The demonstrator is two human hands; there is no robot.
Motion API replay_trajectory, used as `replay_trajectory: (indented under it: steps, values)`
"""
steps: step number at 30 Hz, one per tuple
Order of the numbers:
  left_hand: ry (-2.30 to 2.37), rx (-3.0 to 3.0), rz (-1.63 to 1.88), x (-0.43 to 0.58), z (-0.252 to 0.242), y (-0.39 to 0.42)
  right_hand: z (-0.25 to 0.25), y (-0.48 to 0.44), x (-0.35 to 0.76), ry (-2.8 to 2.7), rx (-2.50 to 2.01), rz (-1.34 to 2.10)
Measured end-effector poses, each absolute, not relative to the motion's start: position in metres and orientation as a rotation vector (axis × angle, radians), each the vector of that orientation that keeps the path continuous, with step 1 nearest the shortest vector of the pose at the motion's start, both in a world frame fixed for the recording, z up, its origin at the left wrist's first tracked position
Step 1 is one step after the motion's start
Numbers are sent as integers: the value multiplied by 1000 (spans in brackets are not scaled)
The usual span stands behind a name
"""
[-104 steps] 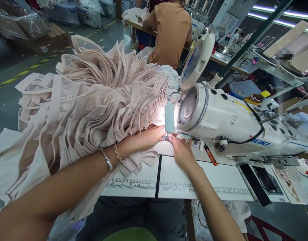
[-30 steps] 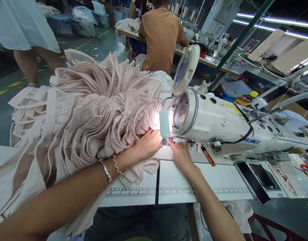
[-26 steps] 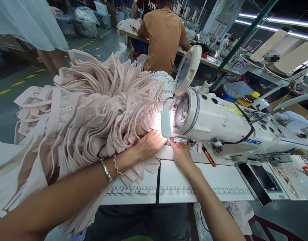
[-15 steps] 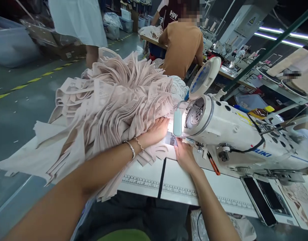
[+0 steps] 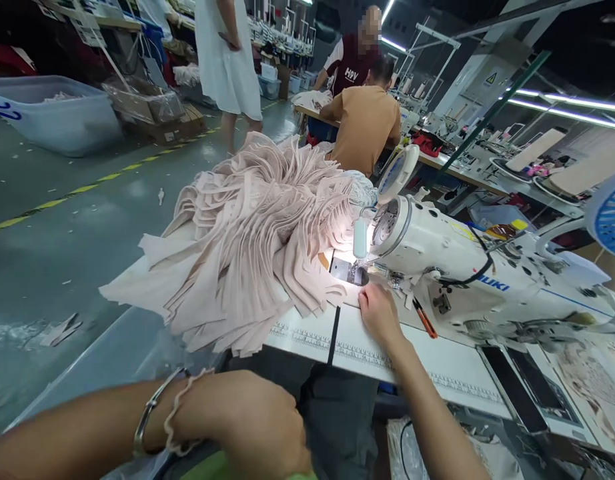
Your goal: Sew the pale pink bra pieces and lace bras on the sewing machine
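Note:
My left hand (image 5: 265, 420) is low in front of my lap, back of the hand up, with a bangle and a thin band at the wrist. Its fingers curl downward; what they hold, if anything, is hidden. On the sewing machine bed my right hand (image 5: 380, 312) rests closed, just in front of the metal needle plate (image 5: 343, 270). Whether it holds anything is hidden. The white sewing machine (image 5: 437, 253) has a lit lamp (image 5: 360, 238) over the needle area. A large heap of pale pink fabric pieces (image 5: 257, 227) lies to the left of the needle.
Orange-handled snips (image 5: 425, 319) lie under the machine arm. Two phones (image 5: 512, 387) sit at the right of the table, past the printed ruler (image 5: 362, 357). A translucent tub (image 5: 57, 113) stands on the floor. Co-workers (image 5: 367, 123) are beyond the machine.
My left hand has left the fabric by the needle and come back to my lap. My right hand stays near the needle plate, now more curled. The view has tilted up.

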State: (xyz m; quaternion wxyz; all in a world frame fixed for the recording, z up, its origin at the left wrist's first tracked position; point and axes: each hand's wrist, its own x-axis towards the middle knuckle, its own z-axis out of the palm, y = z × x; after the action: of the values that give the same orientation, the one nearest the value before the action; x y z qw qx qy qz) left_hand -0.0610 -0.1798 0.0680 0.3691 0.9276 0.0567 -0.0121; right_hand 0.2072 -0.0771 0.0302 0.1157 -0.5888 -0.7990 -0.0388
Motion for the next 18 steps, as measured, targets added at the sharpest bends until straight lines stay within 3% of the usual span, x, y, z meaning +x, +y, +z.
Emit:
replay_trajectory:
  steps: [6,11,18]
  values:
    - [471,2181,-4,-69,30,-213,22,-152,205,-2023,-1589,-34]
    - [552,1802,299,-61,17,-235,10,-183,196,-1473,-1585,221]
    - [925,1818,935,-69,5,-206,5,-173,196,-1353,-1637,136]
